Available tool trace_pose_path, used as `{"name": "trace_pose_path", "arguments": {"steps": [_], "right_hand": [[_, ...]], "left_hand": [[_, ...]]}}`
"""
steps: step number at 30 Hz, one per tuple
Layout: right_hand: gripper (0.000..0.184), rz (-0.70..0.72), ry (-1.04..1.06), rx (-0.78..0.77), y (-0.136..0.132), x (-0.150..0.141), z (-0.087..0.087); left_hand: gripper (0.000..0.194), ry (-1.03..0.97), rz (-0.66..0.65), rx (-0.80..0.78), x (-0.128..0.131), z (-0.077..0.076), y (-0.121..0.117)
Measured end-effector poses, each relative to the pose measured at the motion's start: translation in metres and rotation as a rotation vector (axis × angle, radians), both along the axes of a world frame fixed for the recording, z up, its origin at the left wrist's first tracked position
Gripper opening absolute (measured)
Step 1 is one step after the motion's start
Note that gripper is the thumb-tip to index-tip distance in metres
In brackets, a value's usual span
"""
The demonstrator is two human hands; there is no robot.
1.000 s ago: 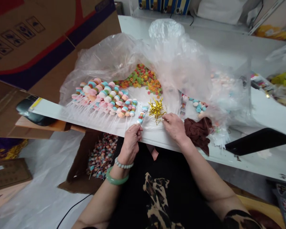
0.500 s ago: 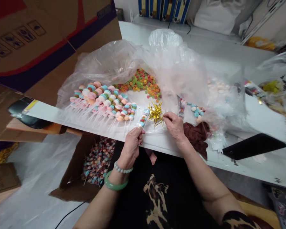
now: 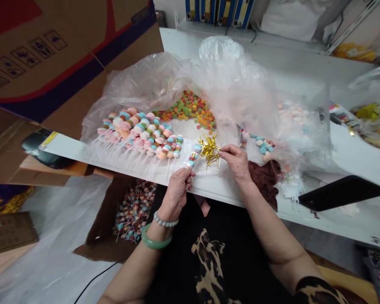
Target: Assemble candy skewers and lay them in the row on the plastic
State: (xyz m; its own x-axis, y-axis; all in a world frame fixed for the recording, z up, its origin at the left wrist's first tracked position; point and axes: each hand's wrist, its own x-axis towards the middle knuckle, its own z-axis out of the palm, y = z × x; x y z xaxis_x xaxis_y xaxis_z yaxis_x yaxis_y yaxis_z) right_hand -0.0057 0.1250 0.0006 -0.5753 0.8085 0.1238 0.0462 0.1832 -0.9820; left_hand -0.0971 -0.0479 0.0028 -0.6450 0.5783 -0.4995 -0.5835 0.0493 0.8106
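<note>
My left hand (image 3: pixel 180 185) is closed around the lower end of a candy skewer (image 3: pixel 194 155) in a clear wrapper, which tilts up and away from me. Just right of it lies a loose pile of gold twist ties (image 3: pixel 210 148). My right hand (image 3: pixel 236 162) pinches at the pile's right edge, its thumb and forefinger together on a gold tie. To the left, many unwrapped candy skewers (image 3: pixel 145 133) on white sticks lie in rows. A brown cloth (image 3: pixel 266 181) is beside my right wrist.
Ring-shaped gummies (image 3: pixel 190 107) lie behind, under crumpled plastic bags (image 3: pixel 234 80). A black phone or tablet (image 3: pixel 342 193) leans on the right. Below the table's left edge, a carton (image 3: pixel 98 228) holds many candy sticks. A large cardboard box (image 3: pixel 66 67) stands at left.
My left hand has brought the wrapped candy skewer slightly right, closer to the gold twist ties. My right hand stays at the pile's edge, its fingers pinching there. The camera has shifted slightly.
</note>
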Motion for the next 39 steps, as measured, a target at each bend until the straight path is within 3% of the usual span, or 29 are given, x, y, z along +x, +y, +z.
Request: {"name": "trace_pose_path", "arguments": {"steps": [3, 5, 7, 11, 15, 17, 20, 22, 24, 26, 29, 31, 33, 37, 39], "right_hand": [[0.005, 0.154, 0.051, 0.132, -0.033, -0.002, 0.012], [0.013, 0.27, 0.024, 0.173, -0.055, -0.005, 0.012], [0.02, 0.294, -0.054, 0.167, -0.068, -0.009, 0.005], [0.024, 0.254, -0.197, 0.201, -0.07, -0.011, -0.005], [0.027, 0.314, -0.234, 0.26, -0.067, -0.009, -0.002], [0.028, 0.335, -0.18, 0.202, -0.069, -0.009, -0.001], [0.029, 0.264, -0.05, -0.044, -0.071, -0.009, -0.005], [0.019, 0.231, 0.002, -0.212, -0.072, -0.008, -0.008], [0.008, 0.226, 0.014, -0.267, -0.073, -0.007, -0.009], [0.009, 0.192, -0.004, -0.165, -0.075, -0.007, -0.007], [0.013, 0.117, -0.057, 0.119, -0.077, -0.007, -0.001], [0.012, 0.122, -0.086, 0.166, -0.078, -0.008, 0.001], [0.009, 0.13, -0.07, -0.018, -0.079, -0.009, 0.0], [0.024, 0.198, 0.049, -0.662, -0.076, -0.007, -0.005], [0.036, 0.303, 0.091, -0.755, -0.07, -0.001, -0.002]], "left_hand": [[0.028, 0.088, 0.004, -0.008, 0.005, 0.001, 0.002], [0.024, 0.137, 0.006, -0.014, 0.007, 0.001, 0.003], [0.022, 0.154, -0.022, -0.021, 0.008, 0.0, 0.002], [0.033, 0.155, -0.131, 0.103, 0.009, -0.006, 0.0], [0.037, 0.128, -0.109, 0.177, 0.009, -0.011, 0.002], [0.039, 0.129, -0.061, 0.16, 0.008, -0.01, 0.003], [0.042, 0.143, -0.001, 0.148, 0.006, -0.007, 0.005], [0.041, 0.173, 0.0, 0.148, 0.007, -0.006, 0.005], [0.04, 0.221, -0.029, 0.137, 0.008, -0.007, 0.005], [0.04, 0.252, -0.057, 0.124, 0.01, -0.01, 0.006], [0.039, 0.24, -0.09, 0.115, 0.012, -0.014, 0.007], [0.038, 0.243, -0.091, 0.096, 0.012, -0.014, 0.007], [0.036, 0.268, -0.076, 0.073, 0.012, -0.011, 0.006], [0.035, 0.309, -0.083, 0.065, 0.009, -0.005, 0.001], [0.038, 0.271, -0.194, 0.089, 0.006, -0.003, -0.002]]}}
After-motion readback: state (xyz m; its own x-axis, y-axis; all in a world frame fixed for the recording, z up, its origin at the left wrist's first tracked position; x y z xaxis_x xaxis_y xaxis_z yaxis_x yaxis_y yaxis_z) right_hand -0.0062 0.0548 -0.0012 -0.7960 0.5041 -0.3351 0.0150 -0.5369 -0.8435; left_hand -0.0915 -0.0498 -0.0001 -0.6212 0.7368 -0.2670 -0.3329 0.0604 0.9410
